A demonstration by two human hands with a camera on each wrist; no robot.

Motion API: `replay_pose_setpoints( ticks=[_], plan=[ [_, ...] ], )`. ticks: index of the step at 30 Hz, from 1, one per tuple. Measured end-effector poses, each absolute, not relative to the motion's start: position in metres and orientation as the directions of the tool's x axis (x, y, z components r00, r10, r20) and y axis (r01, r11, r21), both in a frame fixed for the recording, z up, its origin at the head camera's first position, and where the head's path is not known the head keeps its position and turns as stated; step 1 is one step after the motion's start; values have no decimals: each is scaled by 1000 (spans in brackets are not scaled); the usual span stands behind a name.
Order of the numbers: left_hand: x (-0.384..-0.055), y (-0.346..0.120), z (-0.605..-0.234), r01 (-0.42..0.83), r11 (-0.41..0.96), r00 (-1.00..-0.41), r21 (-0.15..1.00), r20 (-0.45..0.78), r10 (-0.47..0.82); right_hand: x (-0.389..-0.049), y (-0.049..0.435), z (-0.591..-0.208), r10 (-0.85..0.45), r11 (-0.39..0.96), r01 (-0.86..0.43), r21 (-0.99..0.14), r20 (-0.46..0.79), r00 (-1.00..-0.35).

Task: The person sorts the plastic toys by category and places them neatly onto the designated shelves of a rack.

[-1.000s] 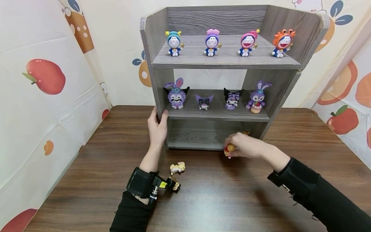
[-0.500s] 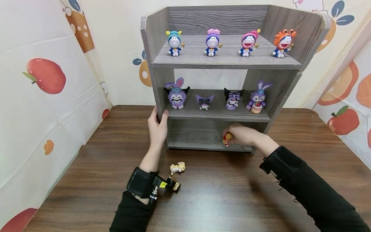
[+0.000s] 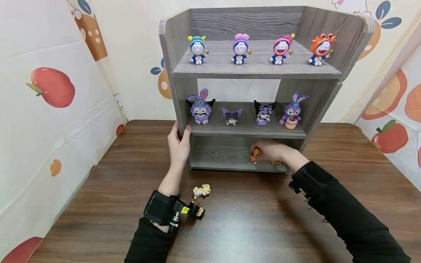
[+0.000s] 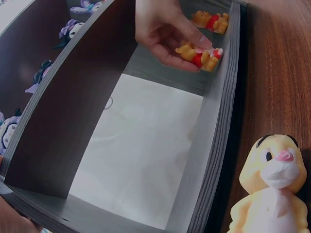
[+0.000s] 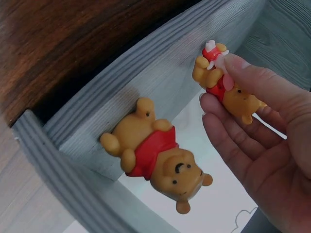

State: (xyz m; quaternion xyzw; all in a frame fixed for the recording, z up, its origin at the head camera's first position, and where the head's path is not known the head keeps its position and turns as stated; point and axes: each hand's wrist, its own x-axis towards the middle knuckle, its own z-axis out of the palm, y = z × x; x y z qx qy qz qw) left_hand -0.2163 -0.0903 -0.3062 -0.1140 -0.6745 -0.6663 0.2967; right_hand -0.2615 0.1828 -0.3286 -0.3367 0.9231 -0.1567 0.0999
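My left hand (image 3: pixel 179 148) grips the left side panel of the grey wooden shelf (image 3: pixel 227 132). Inside the bottom compartment, toward the right, my right hand (image 3: pixel 273 150) pinches a small Winnie-the-Pooh figurine (image 5: pixel 228 92) between thumb and fingers. That bear wears red and carries a small red and white piece; in the left wrist view its feet are close to the board's front edge. To its right, by the side panel, a second Pooh figurine (image 5: pixel 155 158) in a red shirt sits on the bottom board, partly hidden by my right hand in the head view.
On the table before the shelf lie a pale yellow figurine (image 3: pixel 201 190) and a dark brown one (image 3: pixel 200 211) beside my left wrist camera. Several purple and black figurines (image 3: pixel 263 112) stand on the middle board, several blue hooded ones (image 3: pixel 240 49) on top.
My right hand has carried the held Pooh figurine from in front of the shelf into the bottom compartment, then slightly left. The second Pooh shows again behind it. My left hand stays put.
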Motion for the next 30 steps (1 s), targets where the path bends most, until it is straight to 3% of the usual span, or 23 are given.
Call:
replay_pose_setpoints(
  ticks=[16,25,30],
  plan=[
    [-216,-91,-306,559,93,-789,824,563,-244,-269,176,-329,-617,761,-523,-384,-179,-767],
    [-217,-90,-306,559,96,-789,823,565,-241,-267,177,-329,-614,759,-515,-398,-174,-770],
    [-217,-90,-307,554,97,-793,827,560,-240,-256,179,-326,-593,778,-525,-345,-126,-795]
  ],
)
